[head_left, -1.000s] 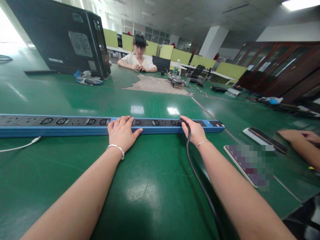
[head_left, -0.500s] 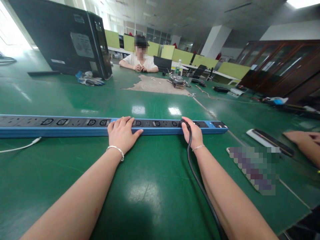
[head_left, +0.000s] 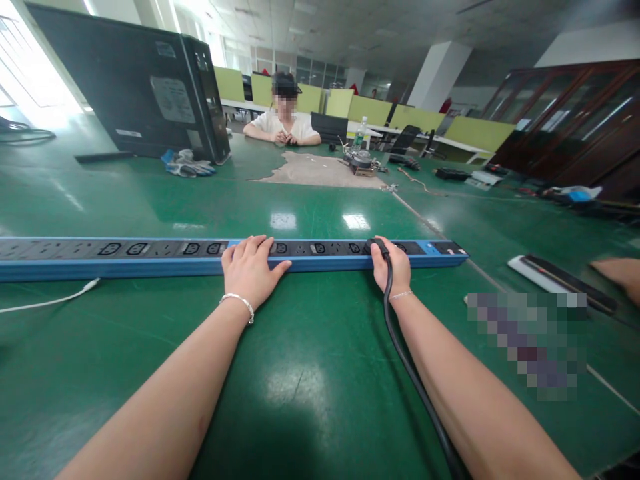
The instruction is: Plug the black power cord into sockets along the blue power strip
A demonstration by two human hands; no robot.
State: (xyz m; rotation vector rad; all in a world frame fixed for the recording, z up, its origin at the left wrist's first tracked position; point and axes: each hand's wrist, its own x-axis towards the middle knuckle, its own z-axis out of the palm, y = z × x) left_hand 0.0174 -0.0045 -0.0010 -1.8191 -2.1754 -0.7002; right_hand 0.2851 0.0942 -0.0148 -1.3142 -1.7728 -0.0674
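Observation:
A long blue power strip with a black socket face runs across the green table in front of me. My left hand holds it near the middle, fingers bent over the top and thumb along the front edge. Farther right, my right hand is closed around a black plug at a socket near the strip's right end. How deep the plug sits is hidden by the fingers. From it a black cable hangs toward me, running beside my right forearm.
A black computer case stands back left with gloves beside it. A white cable lies front left. A black-and-white bar-shaped object and a blurred-out item lie right. A person sits opposite; another's arm shows at right.
The view has turned slightly left, so everything appears shifted right. Both hands keep their places on the strip and the plug; slightly more of the plug shows.

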